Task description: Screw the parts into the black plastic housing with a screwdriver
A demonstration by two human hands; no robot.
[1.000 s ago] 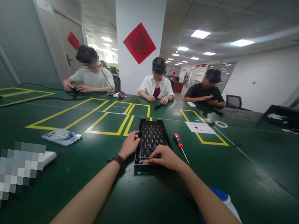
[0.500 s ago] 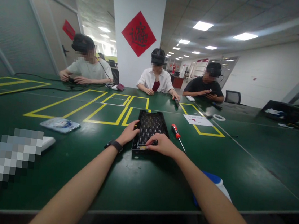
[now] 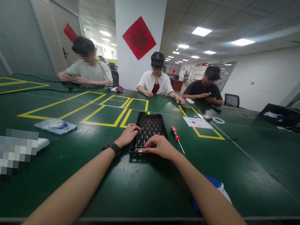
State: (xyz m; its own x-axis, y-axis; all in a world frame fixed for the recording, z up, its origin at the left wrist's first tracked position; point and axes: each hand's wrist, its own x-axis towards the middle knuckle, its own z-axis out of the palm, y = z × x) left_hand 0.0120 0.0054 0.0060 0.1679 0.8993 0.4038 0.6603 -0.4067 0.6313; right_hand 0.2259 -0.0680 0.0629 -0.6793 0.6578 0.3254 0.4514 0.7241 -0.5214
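Observation:
A black rectangular case (image 3: 152, 122) lies on the green table, its open top showing rows of small raised shapes or holes. My left hand (image 3: 128, 134) grips its left side, fingers over the rim. At the near end, my right hand (image 3: 159, 145) reaches in with thumb and forefinger pinched at a small yellowish board (image 3: 141, 150). The fingertips partly cover that piece. Just right of the case is a red-and-black screwdriver (image 3: 175, 133), its shaft pointing toward me.
A plastic packet (image 3: 55, 125) lies to the left, near a blurred-out object. White paper (image 3: 197, 122) and a white tape ring (image 3: 218, 120) sit at right. A blue-and-white item (image 3: 214, 182) is partly under my right forearm. Yellow tape (image 3: 99, 124) marks the table. Three people sit opposite.
The view has shifted slightly. My hands stay at the case, the right one still pinching at the yellowish board. Across the table, a person's hand has shifted slightly with a dark tool.

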